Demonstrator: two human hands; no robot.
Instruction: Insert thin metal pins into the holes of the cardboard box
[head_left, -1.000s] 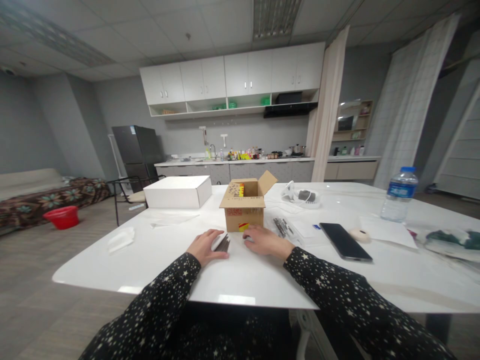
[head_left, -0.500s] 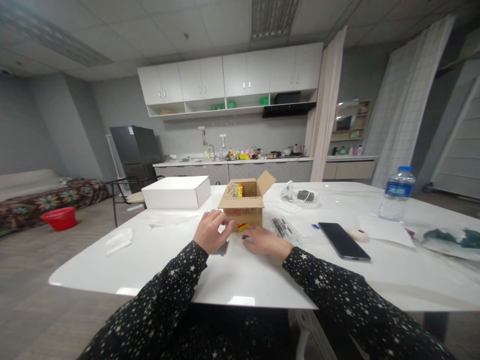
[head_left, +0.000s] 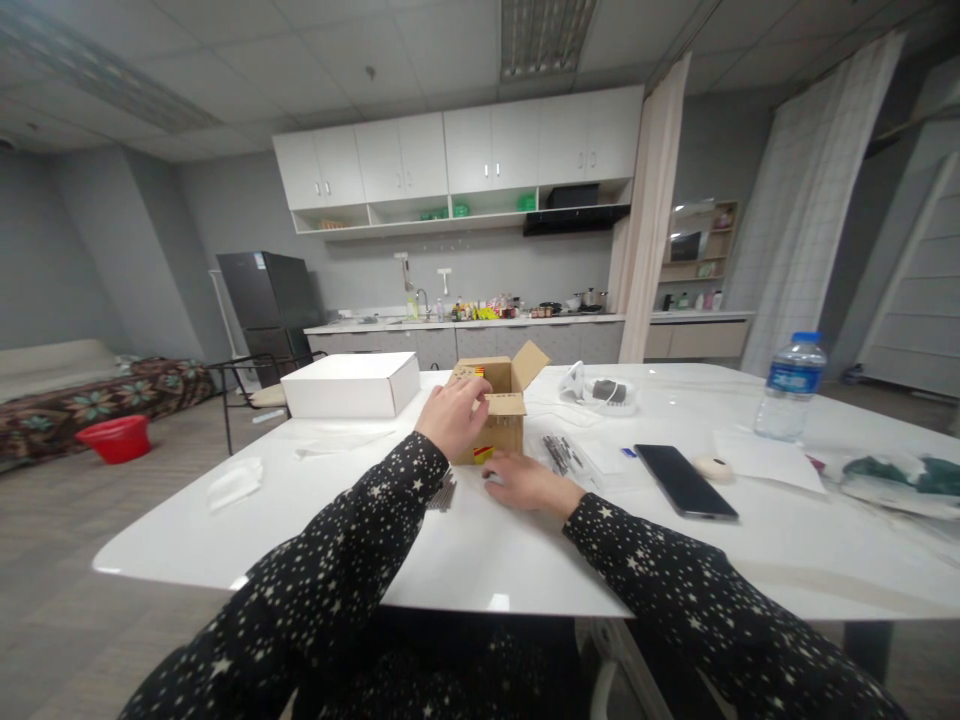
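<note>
The left hand (head_left: 454,415) is raised at the near left top edge of the small cardboard box (head_left: 501,415), its fingers curled loosely together over the rim; whether they grip the card or only rest on it cannot be told from this angle. The right hand (head_left: 525,482) lies flat on the white table (head_left: 465,560) just in front of the box's near right corner, fingers stretched forward and close together, holding nothing visible.

The box stands upright near the middle of the table, top open, one flap (head_left: 531,362) sticking up at the far right, with yellow and red packaging showing inside. It looks light and fairly stiff, though thin card walls would give under a hard squeeze; the flaps are weak places to hold, so both side walls low down, or the base, seem the firmer grip.

A dark bundle of thin sticks (head_left: 444,492) lies on the table beneath the left forearm. Farther left sits a closed white box (head_left: 352,385). To the right lie a black phone (head_left: 684,481) and, farther off, a water bottle (head_left: 790,388).
</note>
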